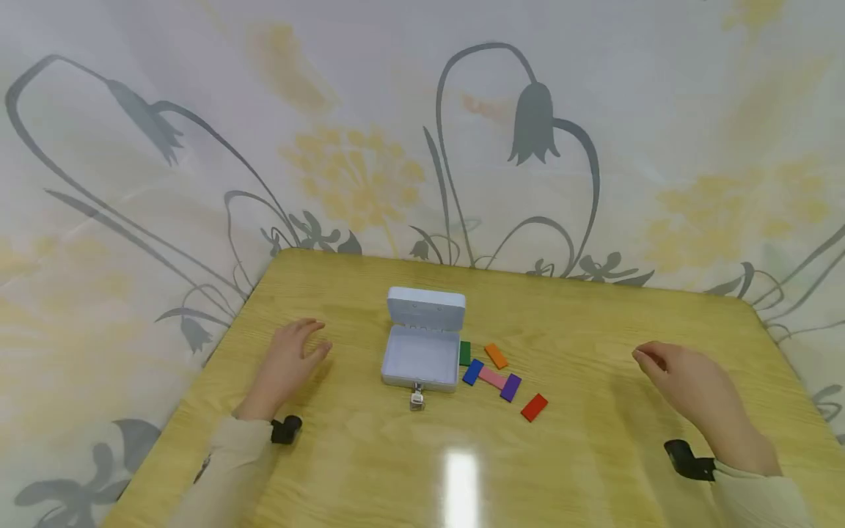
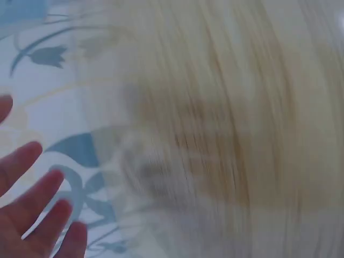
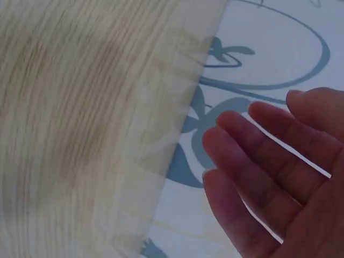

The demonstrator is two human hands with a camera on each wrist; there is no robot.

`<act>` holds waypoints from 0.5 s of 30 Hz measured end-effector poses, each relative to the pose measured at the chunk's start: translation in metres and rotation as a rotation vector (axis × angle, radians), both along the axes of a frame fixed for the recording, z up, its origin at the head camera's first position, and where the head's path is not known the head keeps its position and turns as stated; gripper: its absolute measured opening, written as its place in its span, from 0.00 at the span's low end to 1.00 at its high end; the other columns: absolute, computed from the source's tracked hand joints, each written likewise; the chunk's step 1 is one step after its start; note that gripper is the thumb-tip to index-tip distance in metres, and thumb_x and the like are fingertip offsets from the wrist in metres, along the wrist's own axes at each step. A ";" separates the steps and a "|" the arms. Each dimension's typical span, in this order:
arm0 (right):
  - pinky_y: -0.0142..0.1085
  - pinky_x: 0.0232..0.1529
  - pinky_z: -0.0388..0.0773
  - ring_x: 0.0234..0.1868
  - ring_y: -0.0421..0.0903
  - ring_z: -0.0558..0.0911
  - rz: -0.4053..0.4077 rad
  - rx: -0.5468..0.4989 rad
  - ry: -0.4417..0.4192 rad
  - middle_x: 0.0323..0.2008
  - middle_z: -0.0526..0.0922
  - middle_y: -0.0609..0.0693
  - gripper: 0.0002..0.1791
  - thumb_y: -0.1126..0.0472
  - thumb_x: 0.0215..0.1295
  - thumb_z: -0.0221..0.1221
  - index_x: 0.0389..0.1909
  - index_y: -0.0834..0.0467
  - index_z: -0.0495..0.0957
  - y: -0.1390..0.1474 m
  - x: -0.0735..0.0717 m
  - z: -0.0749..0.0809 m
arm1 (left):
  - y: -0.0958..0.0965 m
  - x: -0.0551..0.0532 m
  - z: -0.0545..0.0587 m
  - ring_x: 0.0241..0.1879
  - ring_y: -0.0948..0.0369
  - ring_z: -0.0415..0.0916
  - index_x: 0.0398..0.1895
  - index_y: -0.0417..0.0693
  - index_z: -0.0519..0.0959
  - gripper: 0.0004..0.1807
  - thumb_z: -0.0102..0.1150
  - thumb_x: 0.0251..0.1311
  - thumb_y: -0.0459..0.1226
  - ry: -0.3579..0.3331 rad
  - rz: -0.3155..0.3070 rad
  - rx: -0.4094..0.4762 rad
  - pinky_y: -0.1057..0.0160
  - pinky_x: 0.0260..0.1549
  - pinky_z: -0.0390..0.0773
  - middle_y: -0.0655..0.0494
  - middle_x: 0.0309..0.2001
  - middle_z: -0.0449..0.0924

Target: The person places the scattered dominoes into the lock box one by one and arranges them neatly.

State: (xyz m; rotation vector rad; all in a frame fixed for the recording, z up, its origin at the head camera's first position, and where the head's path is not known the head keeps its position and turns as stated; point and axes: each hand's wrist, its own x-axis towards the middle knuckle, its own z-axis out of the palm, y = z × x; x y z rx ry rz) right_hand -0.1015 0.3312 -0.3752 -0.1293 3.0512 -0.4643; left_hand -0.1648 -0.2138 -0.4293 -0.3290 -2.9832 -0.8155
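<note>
A small white metal box stands on the table with its lid raised and nothing inside. From its front edge hangs a silver latch. Beside the box, to the right, lie flat coloured blocks: green, orange, blue, pink, purple and red. My left hand hovers left of the box, fingers spread and holding nothing. Well to the right of the blocks, my right hand is raised with relaxed, bare fingers.
The yellow wood-grain table reaches back to a pale wall covering with grey and yellow flowers. Each wrist carries a black camera mount, seen on the left wrist and the right wrist. Light glares off the table's front.
</note>
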 end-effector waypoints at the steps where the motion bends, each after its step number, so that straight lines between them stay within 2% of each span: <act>1: 0.48 0.29 0.71 0.33 0.53 0.78 -0.003 -0.029 -0.010 0.38 0.80 0.58 0.29 0.43 0.67 0.41 0.49 0.64 0.74 -0.001 0.002 -0.003 | 0.005 0.000 -0.003 0.60 0.44 0.54 0.60 0.45 0.66 0.34 0.45 0.58 0.58 -0.063 -0.011 0.074 0.43 0.54 0.56 0.44 0.61 0.60; 3: 0.48 0.31 0.72 0.35 0.53 0.79 -0.003 -0.105 -0.051 0.39 0.80 0.57 0.28 0.43 0.67 0.42 0.51 0.63 0.72 -0.002 0.004 -0.011 | 0.016 0.003 -0.010 0.60 0.45 0.55 0.62 0.48 0.64 0.35 0.47 0.56 0.59 -0.178 -0.025 0.221 0.44 0.54 0.57 0.47 0.62 0.60; 6: 0.45 0.33 0.74 0.35 0.49 0.78 0.004 -0.239 -0.128 0.39 0.80 0.54 0.27 0.44 0.67 0.43 0.54 0.62 0.70 -0.007 0.004 -0.026 | 0.029 0.008 -0.020 0.61 0.46 0.56 0.64 0.51 0.62 0.35 0.53 0.55 0.55 -0.290 -0.046 0.382 0.46 0.55 0.57 0.49 0.63 0.59; 10: 0.38 0.33 0.75 0.35 0.46 0.78 -0.005 -0.435 -0.233 0.40 0.79 0.55 0.27 0.48 0.67 0.45 0.56 0.65 0.67 -0.012 0.006 -0.048 | 0.046 0.009 -0.030 0.65 0.51 0.48 0.67 0.53 0.54 0.41 0.58 0.52 0.52 -0.372 -0.095 0.465 0.49 0.60 0.49 0.52 0.66 0.53; 15: 0.34 0.33 0.74 0.35 0.46 0.78 -0.088 -0.635 -0.261 0.41 0.78 0.56 0.26 0.51 0.66 0.48 0.56 0.67 0.66 -0.020 0.016 -0.070 | 0.069 0.001 -0.030 0.67 0.54 0.39 0.69 0.56 0.47 0.45 0.57 0.52 0.54 -0.404 -0.101 0.524 0.47 0.60 0.42 0.56 0.69 0.43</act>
